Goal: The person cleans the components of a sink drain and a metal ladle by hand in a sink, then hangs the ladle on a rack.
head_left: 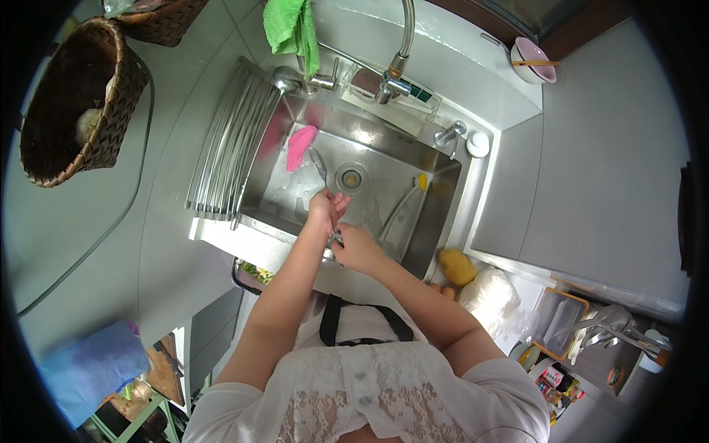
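Over the near side of the steel sink (439, 229), my two hands are close together on a long metal utensil (319, 164). Its shiny, narrow head points into the basin; whether it is a spoon or a spatula I cannot make out. My left hand (329, 208) is curled around its middle, fingertips showing on the right. Lower down, my right hand (357, 248) is closed on the handle end. Beyond the utensil, a bright pink cloth (300, 148) lies in the basin's left part, beside the drain (351, 179). Part of the handle is hidden by my left wrist.
A roll-up rack (235, 140) covers the sink's left edge. The tap (395, 87) hangs behind, with a green towel (292, 29) at its left. A pale curved strip with a yellow end (422, 181) lies at right. Woven basket (103, 111) sits left; a yellow lump (458, 267) sits right.
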Available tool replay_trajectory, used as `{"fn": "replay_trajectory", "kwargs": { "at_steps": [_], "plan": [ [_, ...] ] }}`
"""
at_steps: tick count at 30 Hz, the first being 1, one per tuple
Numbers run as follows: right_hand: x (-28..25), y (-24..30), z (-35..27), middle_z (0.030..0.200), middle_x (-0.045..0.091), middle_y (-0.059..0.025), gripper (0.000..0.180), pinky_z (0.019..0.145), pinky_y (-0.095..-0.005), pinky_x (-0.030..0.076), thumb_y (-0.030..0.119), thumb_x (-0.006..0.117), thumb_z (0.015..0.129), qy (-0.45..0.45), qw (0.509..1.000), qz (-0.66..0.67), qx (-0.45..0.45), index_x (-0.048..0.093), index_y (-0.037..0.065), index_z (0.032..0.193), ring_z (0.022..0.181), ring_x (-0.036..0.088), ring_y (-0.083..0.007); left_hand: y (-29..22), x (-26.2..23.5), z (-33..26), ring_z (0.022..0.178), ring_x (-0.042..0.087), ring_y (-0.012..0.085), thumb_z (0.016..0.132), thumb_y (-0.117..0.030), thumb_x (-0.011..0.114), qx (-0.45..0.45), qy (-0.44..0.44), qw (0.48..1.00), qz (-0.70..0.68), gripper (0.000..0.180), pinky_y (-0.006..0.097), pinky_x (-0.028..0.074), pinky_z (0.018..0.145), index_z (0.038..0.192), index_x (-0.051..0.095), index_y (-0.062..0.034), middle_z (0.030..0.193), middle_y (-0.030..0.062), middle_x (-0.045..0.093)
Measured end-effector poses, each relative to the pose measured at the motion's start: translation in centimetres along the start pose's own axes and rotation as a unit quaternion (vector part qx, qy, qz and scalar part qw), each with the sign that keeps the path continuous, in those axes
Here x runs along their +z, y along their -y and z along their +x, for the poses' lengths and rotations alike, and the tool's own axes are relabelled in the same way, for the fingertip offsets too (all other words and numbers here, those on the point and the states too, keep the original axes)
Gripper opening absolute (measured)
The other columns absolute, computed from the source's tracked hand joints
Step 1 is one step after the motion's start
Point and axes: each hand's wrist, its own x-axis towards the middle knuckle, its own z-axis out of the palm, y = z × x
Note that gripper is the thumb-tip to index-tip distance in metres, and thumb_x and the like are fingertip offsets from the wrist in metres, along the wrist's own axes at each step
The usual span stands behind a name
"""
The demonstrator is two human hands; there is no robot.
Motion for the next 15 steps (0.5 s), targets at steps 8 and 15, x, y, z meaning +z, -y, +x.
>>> {"fn": "replay_trajectory", "kwargs": {
  "at_steps": [8, 15],
  "plan": [
    [-2.2, -5.3, 2.1, 0.08, 0.06, -0.0224, 0.024, 0.068, -0.0455, 0.046, 0.018, 0.052, 0.078, 0.015, 0.994, -0.106, 0.001, 0.057, 0.0, 0.094, 0.075, 0.058, -0.0381, -2.8, -2.5, 3.0, 0.044, 0.027, 0.0098, 0.093, -0.011, 0.029, -0.061, 0.075, 0.981, -0.17, 0.016, 0.02, 0.024, 0.037, 0.089, 0.043, -0.0048, 0.056, -0.0026, 0.029],
    [-7.6, -2.7, 16.0, 0.109, 0.053, -0.0177, 0.025, 0.077, -0.0435, 0.045, 0.014, 0.054, 0.075, -0.152, 0.948, -0.248, -0.126, 0.056, -0.001, 0.095, 0.088, 0.055, -0.0339, -2.8, -3.3, 1.9, 0.047, 0.027, 0.0076, 0.088, -0.003, 0.036, -0.118, 0.072, 0.988, -0.063, 0.013, 0.02, 0.025, 0.041, 0.092, 0.046, 0.0026, 0.059, -0.0028, 0.028]
  ]
}}
